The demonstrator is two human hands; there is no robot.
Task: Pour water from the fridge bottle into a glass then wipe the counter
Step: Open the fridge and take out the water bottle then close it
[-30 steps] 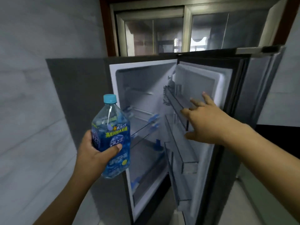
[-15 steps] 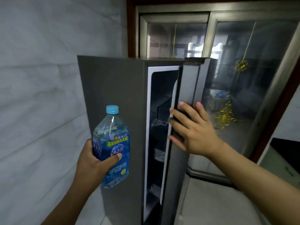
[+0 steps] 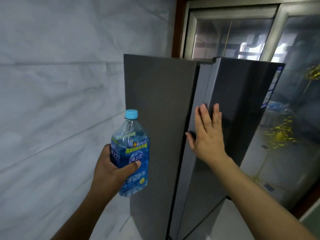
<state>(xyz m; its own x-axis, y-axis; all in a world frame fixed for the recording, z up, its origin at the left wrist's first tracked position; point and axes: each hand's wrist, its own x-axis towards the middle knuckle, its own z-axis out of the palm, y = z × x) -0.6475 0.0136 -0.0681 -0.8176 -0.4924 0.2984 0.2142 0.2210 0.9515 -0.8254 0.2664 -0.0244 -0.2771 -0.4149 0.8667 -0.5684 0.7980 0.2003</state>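
My right hand [image 3: 207,135] lies flat on the fridge door [image 3: 242,118], fingers extended and nearly together, pressing it to the fridge [image 3: 159,118]; only a thin seam shows, so I judge the fetching step all but finished. The capped bottle [image 3: 131,153] stands upright in my left hand [image 3: 112,168], fingers curled behind the label, thumb [image 3: 132,166] across its front. Next calls for carrying it to a glass and uncapping; neither glass nor counter is in view.

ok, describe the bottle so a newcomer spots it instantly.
Start at the tall dark grey fridge beside the pale marble-look wall. Just in front of its side panel, the left hand holds a clear plastic bottle upright. Its light blue cap and bright blue label are unique here.
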